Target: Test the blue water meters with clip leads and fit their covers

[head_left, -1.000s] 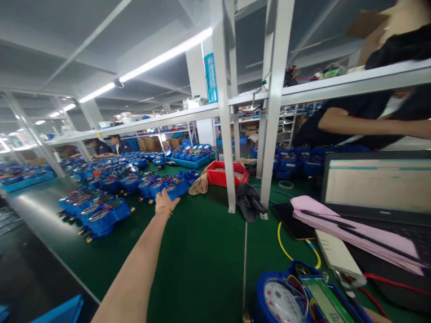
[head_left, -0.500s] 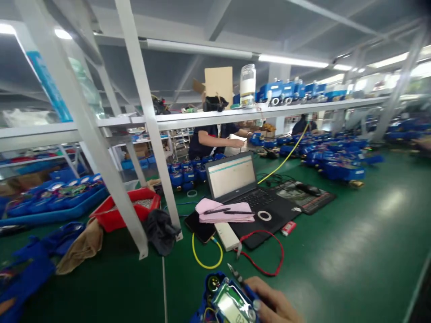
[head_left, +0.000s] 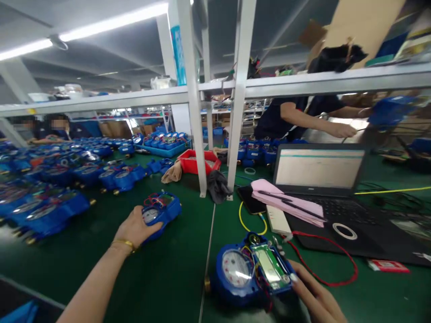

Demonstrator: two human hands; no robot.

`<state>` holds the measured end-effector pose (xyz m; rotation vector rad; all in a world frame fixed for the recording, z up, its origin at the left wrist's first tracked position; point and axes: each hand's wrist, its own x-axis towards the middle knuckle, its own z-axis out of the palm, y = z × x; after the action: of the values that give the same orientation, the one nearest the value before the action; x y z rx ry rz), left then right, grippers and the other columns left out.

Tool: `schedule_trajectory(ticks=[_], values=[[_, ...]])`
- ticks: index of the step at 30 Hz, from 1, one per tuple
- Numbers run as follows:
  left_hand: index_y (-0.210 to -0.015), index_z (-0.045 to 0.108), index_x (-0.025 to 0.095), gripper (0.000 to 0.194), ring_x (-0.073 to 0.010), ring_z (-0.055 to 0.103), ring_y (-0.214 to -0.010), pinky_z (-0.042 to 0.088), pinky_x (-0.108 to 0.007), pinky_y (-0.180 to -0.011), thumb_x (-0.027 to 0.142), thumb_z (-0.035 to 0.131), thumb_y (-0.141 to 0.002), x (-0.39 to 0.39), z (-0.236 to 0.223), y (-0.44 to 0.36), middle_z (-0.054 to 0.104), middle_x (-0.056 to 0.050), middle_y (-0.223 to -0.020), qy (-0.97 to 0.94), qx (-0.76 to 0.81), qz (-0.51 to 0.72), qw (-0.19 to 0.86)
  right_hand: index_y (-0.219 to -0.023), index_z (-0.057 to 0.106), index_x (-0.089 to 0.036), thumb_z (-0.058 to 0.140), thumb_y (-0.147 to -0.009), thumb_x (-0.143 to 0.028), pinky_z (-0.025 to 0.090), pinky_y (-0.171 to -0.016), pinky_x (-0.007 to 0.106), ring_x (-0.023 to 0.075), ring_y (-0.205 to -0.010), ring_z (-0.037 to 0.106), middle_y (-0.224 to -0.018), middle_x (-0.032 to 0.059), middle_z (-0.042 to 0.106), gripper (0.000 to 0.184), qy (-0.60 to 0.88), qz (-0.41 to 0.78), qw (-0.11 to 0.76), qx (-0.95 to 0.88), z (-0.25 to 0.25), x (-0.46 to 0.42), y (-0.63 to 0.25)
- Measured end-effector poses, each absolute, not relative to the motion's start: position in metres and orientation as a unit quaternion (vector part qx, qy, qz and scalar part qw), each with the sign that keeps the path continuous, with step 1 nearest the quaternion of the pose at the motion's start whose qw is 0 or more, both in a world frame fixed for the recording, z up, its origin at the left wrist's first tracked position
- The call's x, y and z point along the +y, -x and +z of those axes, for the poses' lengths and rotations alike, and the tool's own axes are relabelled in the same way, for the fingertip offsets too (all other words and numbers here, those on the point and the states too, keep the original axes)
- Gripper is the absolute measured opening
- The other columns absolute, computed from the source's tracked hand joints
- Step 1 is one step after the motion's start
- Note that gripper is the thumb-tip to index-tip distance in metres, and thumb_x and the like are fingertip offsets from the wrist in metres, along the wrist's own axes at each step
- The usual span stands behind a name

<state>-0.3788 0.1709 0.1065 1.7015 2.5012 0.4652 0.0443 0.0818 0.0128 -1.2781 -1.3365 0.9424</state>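
- Left of centre: left hand [head_left: 136, 226], half-curled, grips far meter's [head_left: 161, 213] left end.
- Lower right: right hand [head_left: 314, 289], fingers bent, at near meter's [head_left: 254, 269] right edge; grip unclear.

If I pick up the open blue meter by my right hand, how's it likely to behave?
The meter looks hard-shelled, so probably stiff. It may feel heavier toward the round dial and brass fitting. Its exposed wires could snag.
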Motion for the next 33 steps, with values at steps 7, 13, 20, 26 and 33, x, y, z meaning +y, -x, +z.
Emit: schedule_trajectory(ticks=[7,13,20,26,33], values=[[-0.123,0.040,0.011,0.073,-0.0336,0.060,-0.103,0.048,-0.041,-0.090,0.044,0.072,-0.066,0.084,0.098,0.299,0.058,-0.015,-0.112,-0.606,0.780,0.142,0.066,-0.099,0.072,-0.020,0.066,-0.072,-0.062,0.054,-0.084,0.026,0.0252,-0.096,0.065,-0.100,0.0072,0.071,0.051,0.559,0.421,0.500,-0.510,0.010,0.083,-0.048],[-0.124,0.039,0.011,0.074,-0.0348,0.057,-0.108,0.048,-0.044,-0.092,0.041,0.073,-0.065,0.069,0.089,0.262,0.056,-0.017,-0.116,-0.632,0.748,0.188,0.080,-0.097,0.071,-0.017,0.065,-0.071,-0.066,0.054,-0.083,0.028,0.0255,-0.095,0.065,-0.097,0.0086,0.071,0.056,0.554,0.417,0.503,-0.517,0.016,0.082,-0.046],[-0.128,0.044,0.009,0.066,-0.0331,0.053,-0.115,0.045,-0.049,-0.098,0.043,0.063,-0.074,0.073,0.100,0.279,0.055,-0.018,-0.126,-0.677,0.680,0.270,0.083,-0.091,0.072,-0.016,0.066,-0.069,-0.067,0.055,-0.080,0.031,0.0258,-0.089,0.066,-0.091,0.0093,0.071,0.055,0.538,0.416,0.500,-0.537,0.026,0.086,-0.046],[-0.120,0.054,0.017,0.035,-0.0244,0.055,-0.112,0.045,-0.040,-0.098,0.034,0.042,-0.091,0.079,0.121,0.273,0.060,-0.009,-0.120,-0.725,0.589,0.356,0.031,-0.087,0.073,-0.018,0.066,-0.068,-0.068,0.056,-0.077,0.030,0.0264,-0.087,0.067,-0.089,0.0095,0.071,0.054,0.527,0.423,0.498,-0.543,0.034,0.084,-0.047],[-0.093,0.062,0.018,0.018,-0.0207,0.062,-0.087,0.050,-0.036,-0.081,0.024,0.045,-0.091,0.090,0.129,0.264,0.066,-0.004,-0.091,-0.748,0.561,0.356,0.004,-0.091,0.075,-0.018,0.066,-0.067,-0.069,0.054,-0.083,0.032,0.0288,-0.097,0.065,-0.096,0.0111,0.071,0.057,0.550,0.414,0.512,-0.514,0.034,0.077,-0.057]])
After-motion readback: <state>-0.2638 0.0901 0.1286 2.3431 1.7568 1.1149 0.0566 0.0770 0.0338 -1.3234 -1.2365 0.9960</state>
